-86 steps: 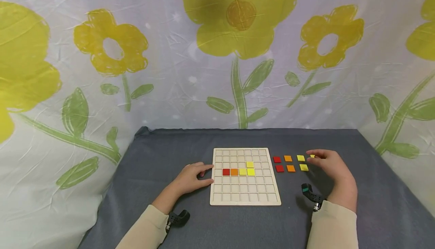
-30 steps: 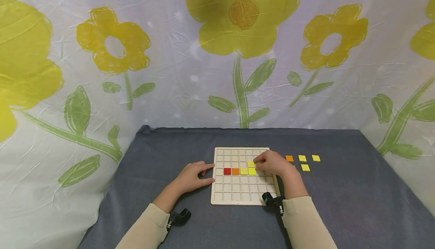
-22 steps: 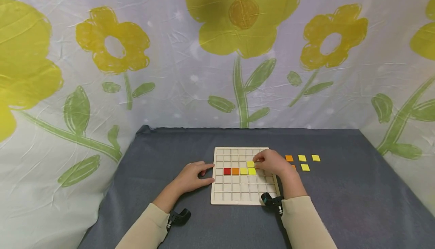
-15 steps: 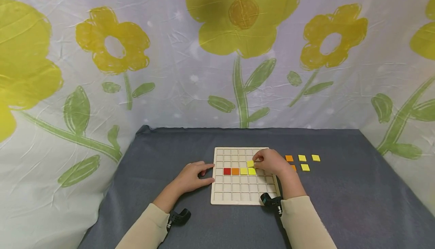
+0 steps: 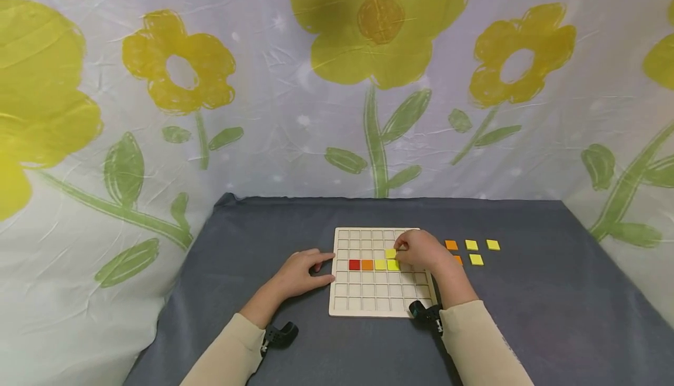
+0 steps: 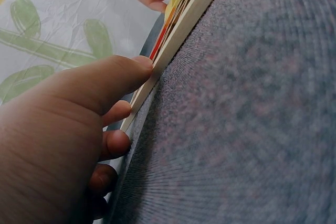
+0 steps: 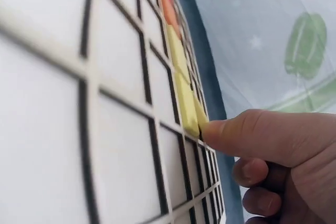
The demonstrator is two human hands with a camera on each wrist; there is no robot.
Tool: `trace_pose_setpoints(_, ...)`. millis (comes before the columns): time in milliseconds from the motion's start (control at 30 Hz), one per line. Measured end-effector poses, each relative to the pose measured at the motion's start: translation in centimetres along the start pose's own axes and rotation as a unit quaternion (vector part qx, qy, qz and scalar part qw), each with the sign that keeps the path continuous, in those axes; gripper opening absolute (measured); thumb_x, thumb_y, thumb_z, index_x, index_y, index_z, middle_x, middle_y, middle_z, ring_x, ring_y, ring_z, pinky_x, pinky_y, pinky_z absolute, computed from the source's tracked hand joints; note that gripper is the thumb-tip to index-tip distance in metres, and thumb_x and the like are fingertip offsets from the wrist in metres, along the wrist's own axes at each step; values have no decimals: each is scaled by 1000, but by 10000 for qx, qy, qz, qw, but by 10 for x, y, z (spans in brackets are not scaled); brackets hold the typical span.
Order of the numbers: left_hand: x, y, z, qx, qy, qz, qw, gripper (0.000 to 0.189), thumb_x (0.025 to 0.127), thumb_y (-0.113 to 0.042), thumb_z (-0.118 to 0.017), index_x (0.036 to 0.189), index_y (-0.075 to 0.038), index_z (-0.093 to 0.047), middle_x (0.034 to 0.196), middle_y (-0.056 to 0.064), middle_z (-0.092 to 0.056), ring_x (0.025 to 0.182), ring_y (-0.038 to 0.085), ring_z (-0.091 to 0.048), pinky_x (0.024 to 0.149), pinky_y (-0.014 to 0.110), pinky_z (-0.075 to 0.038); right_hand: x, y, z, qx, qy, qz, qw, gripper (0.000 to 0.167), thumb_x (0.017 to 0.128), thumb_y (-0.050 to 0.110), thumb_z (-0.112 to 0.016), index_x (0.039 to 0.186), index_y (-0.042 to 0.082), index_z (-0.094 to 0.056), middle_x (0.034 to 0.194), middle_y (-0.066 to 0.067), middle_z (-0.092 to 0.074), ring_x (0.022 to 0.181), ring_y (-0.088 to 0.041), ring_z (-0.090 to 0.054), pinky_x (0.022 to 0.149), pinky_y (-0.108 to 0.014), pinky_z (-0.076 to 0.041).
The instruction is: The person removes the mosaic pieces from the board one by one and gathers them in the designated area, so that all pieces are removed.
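A pale wooden grid board (image 5: 363, 304) lies on the dark tablecloth. One row holds a red tile (image 5: 354, 265), an orange tile (image 5: 367, 265) and two yellow tiles (image 5: 380, 265); another yellow tile (image 5: 390, 254) sits just behind the rightmost. My right hand (image 5: 423, 251) pinches that back yellow tile at its right side; in the right wrist view the tile (image 7: 200, 109) leans up at the thumb tip. My left hand (image 5: 297, 274) rests at the board's left edge, thumb and index finger extended apart against it. In the left wrist view, the thumb (image 6: 118, 80) touches the rim.
Loose tiles lie right of the board: orange ones (image 5: 451, 245) and several yellow ones (image 5: 476, 259). My right hand and wrist cover part of this group and the board's right side. A flower-printed curtain (image 5: 274, 140) hangs behind the table.
My right hand has moved left from the loose tiles onto the board and taken hold of the back yellow tile, which now tilts slightly. The left hand has stayed in place.
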State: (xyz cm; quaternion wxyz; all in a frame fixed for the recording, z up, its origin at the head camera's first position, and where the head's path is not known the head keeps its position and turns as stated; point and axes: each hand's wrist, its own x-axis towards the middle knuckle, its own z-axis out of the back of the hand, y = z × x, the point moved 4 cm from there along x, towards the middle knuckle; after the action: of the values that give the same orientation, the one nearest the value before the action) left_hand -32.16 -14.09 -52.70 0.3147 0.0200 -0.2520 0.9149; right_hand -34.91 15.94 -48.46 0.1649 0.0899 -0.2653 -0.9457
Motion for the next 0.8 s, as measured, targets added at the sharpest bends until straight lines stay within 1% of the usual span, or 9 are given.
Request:
trace_pose_setpoints(133,-1,0,1,-58,0,44,10000,53,93,-41,-77,138,-15,-68,77,-8,-44,62,5,-31,63,27,-31,0,3,0,-220,82,204,9995,16,93,11,-72,107,7,-78,94,-1,-67,79,-19,-55,77,-42,-50)
trace_pose_setpoints(267,0,-1,1,-120,-1,40,9999,53,93,-40,-77,139,-15,-67,77,-8,-44,62,5,-31,63,27,-31,-1,2,-1,-261,89,297,9992,16,95,11,-70,108,7,-77,85,-1,-61,72,-19,-51,71,-40,-45)
trace_pose_setpoints(300,0,-2,1,-143,-15,15,9999,53,93,-40,-77,139,-14,-67,77,-7,-45,62,6,-32,63,27,-31,-1,2,-1,-252,66,288,9992,16,95,12,-70,108,8,-77,85,0,-61,71,-18,-51,71,-40,-45)
trace_pose_setpoints(400,0,-1,0,-141,-4,11,9999,53,93,-41,-77,139,-14,-67,77,-8,-44,62,6,-32,63,27,-32,-3,-2,-2,-159,-28,267,9995,16,94,13,-70,108,8,-77,86,0,-61,71,-18,-50,70,-39,-45)
trace_pose_setpoints(500,0,0,-2,-143,-4,62,9999,53,93,-41,-77,138,-16,-67,77,-8,-44,62,6,-33,63,27,-32,-4,-5,-1,-3,-89,205,9998,17,94,15,-73,110,7,-76,82,0,-58,70,-18,-48,69,-39,-43)
trace_pose_setpoints(667,0,1,-3,-176,-2,112,9998,52,93,-42,-77,138,-17,-68,77,-9,-44,62,6,-33,63,27,-32,-6,-10,8,302,-158,150,9993,20,95,15,-73,112,5,-74,68,-3,-44,61,-17,-35,63,-37,-35)
trace_pose_setpoints(800,0,1,-1,-168,-5,134,9998,52,93,-42,-77,137,-17,-68,77,-10,-43,62,6,-33,64,28,-33,-9,-15,18,558,-279,97,9980,19,95,15,-72,112,7,-75,70,-3,-41,60,-17,-30,60,-36,-32)
